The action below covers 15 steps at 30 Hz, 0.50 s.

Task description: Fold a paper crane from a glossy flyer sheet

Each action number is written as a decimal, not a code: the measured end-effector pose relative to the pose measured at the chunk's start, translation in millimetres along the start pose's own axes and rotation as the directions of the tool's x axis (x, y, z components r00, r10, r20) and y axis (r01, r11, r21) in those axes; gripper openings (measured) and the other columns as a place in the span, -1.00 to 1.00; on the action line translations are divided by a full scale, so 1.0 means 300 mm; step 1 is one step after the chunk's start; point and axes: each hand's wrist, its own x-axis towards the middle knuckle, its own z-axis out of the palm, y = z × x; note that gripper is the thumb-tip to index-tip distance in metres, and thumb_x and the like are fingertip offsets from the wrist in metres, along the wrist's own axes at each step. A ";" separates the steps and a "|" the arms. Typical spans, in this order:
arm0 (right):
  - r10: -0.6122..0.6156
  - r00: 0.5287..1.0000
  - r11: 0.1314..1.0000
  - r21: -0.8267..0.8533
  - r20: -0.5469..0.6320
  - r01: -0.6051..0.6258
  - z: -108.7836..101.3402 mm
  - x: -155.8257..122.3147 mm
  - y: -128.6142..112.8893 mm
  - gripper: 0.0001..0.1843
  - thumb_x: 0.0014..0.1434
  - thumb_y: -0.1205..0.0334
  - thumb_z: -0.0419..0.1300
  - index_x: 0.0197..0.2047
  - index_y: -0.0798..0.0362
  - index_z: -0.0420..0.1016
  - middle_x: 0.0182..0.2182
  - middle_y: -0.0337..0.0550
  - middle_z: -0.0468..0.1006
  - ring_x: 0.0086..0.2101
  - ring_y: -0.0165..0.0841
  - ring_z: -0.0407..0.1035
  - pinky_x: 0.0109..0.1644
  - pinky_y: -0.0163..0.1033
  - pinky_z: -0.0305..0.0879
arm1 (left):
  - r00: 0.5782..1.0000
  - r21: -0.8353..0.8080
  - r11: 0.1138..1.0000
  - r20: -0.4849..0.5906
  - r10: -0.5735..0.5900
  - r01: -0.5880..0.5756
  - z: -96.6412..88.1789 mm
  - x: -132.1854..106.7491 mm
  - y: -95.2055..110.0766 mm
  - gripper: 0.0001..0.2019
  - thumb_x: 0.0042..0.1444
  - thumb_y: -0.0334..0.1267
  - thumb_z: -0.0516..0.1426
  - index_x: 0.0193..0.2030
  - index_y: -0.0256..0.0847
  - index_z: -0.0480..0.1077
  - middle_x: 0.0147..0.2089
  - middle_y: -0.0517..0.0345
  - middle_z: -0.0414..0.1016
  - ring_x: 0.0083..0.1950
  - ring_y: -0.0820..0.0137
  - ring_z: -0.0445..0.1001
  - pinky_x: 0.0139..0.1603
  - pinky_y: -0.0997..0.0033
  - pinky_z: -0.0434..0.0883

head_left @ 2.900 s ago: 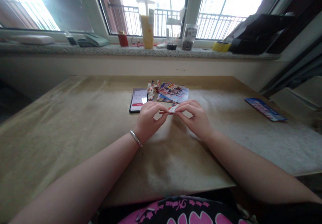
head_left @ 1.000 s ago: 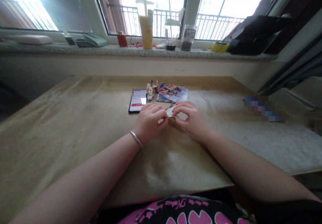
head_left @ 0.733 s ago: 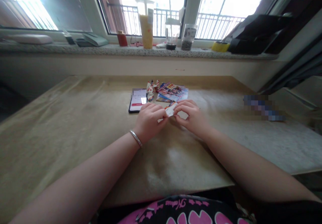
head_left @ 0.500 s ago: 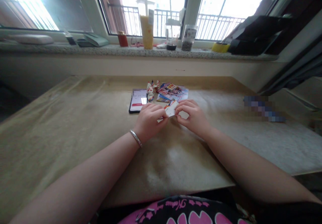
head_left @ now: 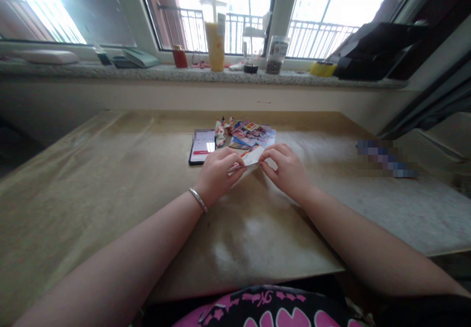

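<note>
Between my two hands is a small piece of folded paper [head_left: 253, 156], white with a strip of orange and red print along its far edge. My left hand [head_left: 220, 170] pinches its left end, thumb against fingertips, with a silver bangle on the wrist. At the right end, the thumb and index finger of my right hand [head_left: 285, 169] close on the paper's edge. Just beyond lie colourful printed sheets [head_left: 253, 133] in a loose pile. Folded paper figures [head_left: 221, 129] stand left of that pile. A phone [head_left: 203, 146] with a lit screen lies by my left hand.
The table [head_left: 110, 185] has a tan cover. A blurred-out blue object [head_left: 386, 159] lies at the right. Along the windowsill [head_left: 147, 72] stand a tall yellow drink cup [head_left: 215, 45], a red jar [head_left: 179, 57], a clear container [head_left: 276, 55], a yellow tape roll [head_left: 323, 68] and a black bag [head_left: 371, 52].
My right hand has shifted slightly right along the paper, and more of the white side shows. My left hand keeps its pinch almost in place.
</note>
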 end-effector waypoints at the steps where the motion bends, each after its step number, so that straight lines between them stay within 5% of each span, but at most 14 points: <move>1: 0.017 1.000 1.000 -0.005 -0.004 -0.017 0.000 0.000 0.001 -0.93 0.17 0.32 0.13 -0.34 0.02 0.43 -0.30 -0.13 0.48 -0.20 -0.28 0.31 -0.07 -0.17 0.25 | 0.999 -0.012 0.999 -0.011 -0.041 0.041 0.001 0.000 -0.002 -0.96 0.05 -0.30 0.19 -0.35 -0.20 0.43 -0.23 0.12 0.39 -0.16 0.36 0.38 -0.12 0.35 0.34; 9: 0.085 0.995 0.996 0.003 0.057 -0.086 0.009 -0.006 0.014 -0.91 0.15 0.28 0.17 -0.39 0.01 0.46 -0.46 -0.20 0.43 -0.32 -0.33 0.30 -0.21 -0.24 0.21 | 0.955 -0.132 0.950 -0.057 -0.291 0.282 0.007 -0.003 -0.034 -0.88 0.07 -0.39 0.16 -0.29 -0.14 0.51 -0.13 0.11 0.28 -0.02 0.33 0.32 0.09 0.21 0.32; 15: 0.061 0.992 0.994 0.082 0.115 -0.070 0.008 -0.010 0.010 -0.93 0.11 0.31 0.17 -0.40 0.03 0.46 -0.47 -0.21 0.45 -0.35 -0.37 0.31 -0.26 -0.29 0.21 | 0.919 -0.257 0.890 -0.013 -0.393 0.377 0.005 -0.001 -0.031 -0.88 0.11 -0.31 0.13 -0.28 -0.13 0.51 -0.10 0.07 0.27 -0.06 0.36 0.34 -0.22 0.43 0.46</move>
